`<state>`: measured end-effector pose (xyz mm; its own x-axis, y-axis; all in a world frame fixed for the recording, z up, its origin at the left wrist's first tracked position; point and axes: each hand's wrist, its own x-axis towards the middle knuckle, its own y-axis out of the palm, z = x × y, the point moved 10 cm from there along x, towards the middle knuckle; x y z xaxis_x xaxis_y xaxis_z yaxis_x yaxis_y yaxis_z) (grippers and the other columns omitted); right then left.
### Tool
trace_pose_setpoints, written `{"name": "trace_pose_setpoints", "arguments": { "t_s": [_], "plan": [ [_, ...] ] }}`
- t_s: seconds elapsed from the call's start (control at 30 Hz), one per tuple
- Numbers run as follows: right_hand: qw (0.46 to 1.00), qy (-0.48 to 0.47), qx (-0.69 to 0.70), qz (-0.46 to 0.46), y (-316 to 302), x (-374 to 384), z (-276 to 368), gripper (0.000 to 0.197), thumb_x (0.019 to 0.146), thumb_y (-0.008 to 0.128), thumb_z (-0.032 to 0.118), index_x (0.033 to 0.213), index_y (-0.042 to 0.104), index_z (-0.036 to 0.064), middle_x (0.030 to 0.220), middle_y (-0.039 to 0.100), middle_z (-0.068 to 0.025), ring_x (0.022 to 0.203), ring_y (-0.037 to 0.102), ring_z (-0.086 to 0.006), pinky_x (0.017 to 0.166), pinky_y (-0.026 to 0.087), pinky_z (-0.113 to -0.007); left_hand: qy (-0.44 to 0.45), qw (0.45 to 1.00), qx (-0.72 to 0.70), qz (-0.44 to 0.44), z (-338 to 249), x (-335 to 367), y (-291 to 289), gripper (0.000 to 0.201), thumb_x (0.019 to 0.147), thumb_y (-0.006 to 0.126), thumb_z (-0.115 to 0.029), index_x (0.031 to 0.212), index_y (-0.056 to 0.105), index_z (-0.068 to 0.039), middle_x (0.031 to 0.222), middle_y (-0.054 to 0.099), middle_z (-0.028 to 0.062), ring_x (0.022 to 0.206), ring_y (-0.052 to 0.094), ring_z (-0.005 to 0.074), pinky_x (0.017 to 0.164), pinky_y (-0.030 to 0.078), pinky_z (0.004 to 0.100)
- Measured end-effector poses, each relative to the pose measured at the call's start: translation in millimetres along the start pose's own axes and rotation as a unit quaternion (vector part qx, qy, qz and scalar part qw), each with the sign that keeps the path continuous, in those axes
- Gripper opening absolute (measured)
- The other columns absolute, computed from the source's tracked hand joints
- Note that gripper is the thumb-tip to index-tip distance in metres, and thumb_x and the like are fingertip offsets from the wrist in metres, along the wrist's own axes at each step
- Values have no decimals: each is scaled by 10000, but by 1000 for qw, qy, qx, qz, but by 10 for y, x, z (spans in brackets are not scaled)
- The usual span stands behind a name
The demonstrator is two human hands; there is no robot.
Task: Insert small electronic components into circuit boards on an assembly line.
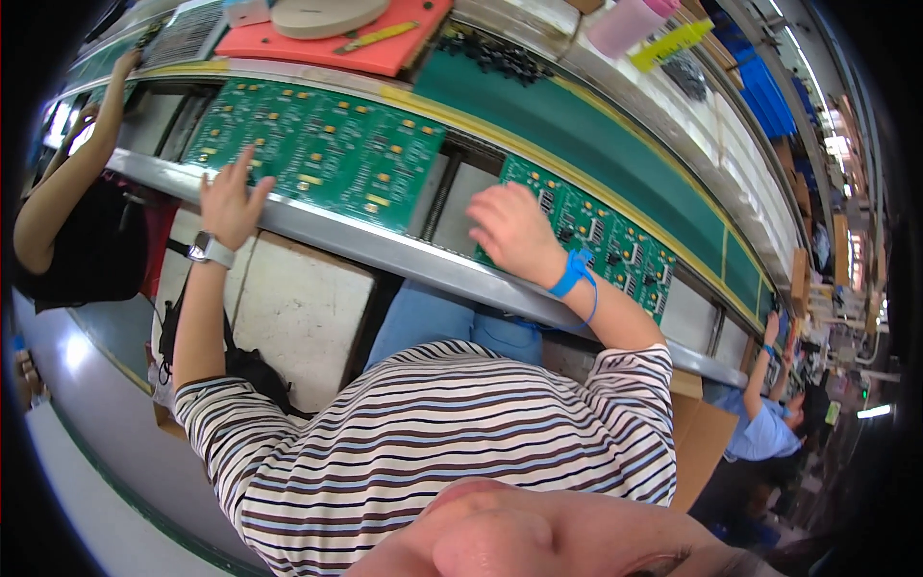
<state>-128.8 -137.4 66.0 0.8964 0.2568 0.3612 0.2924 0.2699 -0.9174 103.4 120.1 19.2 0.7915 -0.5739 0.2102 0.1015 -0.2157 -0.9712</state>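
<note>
My left hand (pixel 231 204) is open with its fingers spread, over the near edge of a large green circuit board panel (pixel 317 144). The panel lies on the rail conveyor and carries rows of small yellowish and white parts. My right hand (pixel 514 229) is loosely bent, fingers apart and pointing left, above the left end of a second circuit board panel (pixel 596 231) with larger dark and white parts. Nothing shows in its grasp, though its palm is hidden. A smartwatch (pixel 209 249) is on my left wrist and a blue wrist strap (pixel 574 273) with a cord on my right.
A metal rail (pixel 317 219) runs along the near side of the conveyor. Beyond it lie a red mat (pixel 332 48) with a reel (pixel 327 14) and a yellow cutter (pixel 380 37), a pile of black parts (pixel 490 56) and a pink bottle (pixel 625 27). Co-workers' arms (pixel 87 168) reach in at both ends.
</note>
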Motion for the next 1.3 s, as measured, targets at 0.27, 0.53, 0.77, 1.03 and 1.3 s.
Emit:
{"name": "trace_pose_setpoints", "arguments": {
  "t_s": [0.27,0.53,0.77,1.03,1.3],
  "plan": [
    [987,57,52,141,277,-361,-76,129,837,588,181,918,612,84,784,576,-73,833,569,-257,976,375,-458,120,986,-100,66,-780,-52,-214,481,871,555,-406,1237,547,-94,878,619,100,917,594,271,988,346,500],
    [954,280,-49,94,-343,-1475,-660,83,830,585,125,891,614,76,796,593,-86,823,582,-274,928,398,-460,-227,775,-583,-87,1879,1543,380,333,920,540,-234,1153,579,1,1061,641,125,980,612,244,804,491,342],
    [798,549,-223,106,-1051,-3398,-1489,173,904,506,183,945,632,72,942,652,-112,909,595,-322,971,340,-507,-402,560,-696,-201,2979,2162,816,438,960,387,-102,1344,285,84,1326,420,264,1205,469,376,1005,421,425],
    [850,518,-96,8,-713,-2567,-1058,129,892,522,137,956,615,75,918,628,-103,897,587,-288,1028,294,-507,-464,562,-654,-201,3537,2418,914,470,943,450,-196,1383,339,-72,1312,411,236,1143,497,336,943,443,491],
    [859,509,-46,9,-479,-2091,-870,83,860,553,93,902,619,68,856,623,-84,841,586,-271,1031,297,-495,-461,551,-679,-151,3123,2653,777,610,931,482,-201,1447,169,-109,1460,158,252,1325,273,385,1050,310,540]
  ]
}}
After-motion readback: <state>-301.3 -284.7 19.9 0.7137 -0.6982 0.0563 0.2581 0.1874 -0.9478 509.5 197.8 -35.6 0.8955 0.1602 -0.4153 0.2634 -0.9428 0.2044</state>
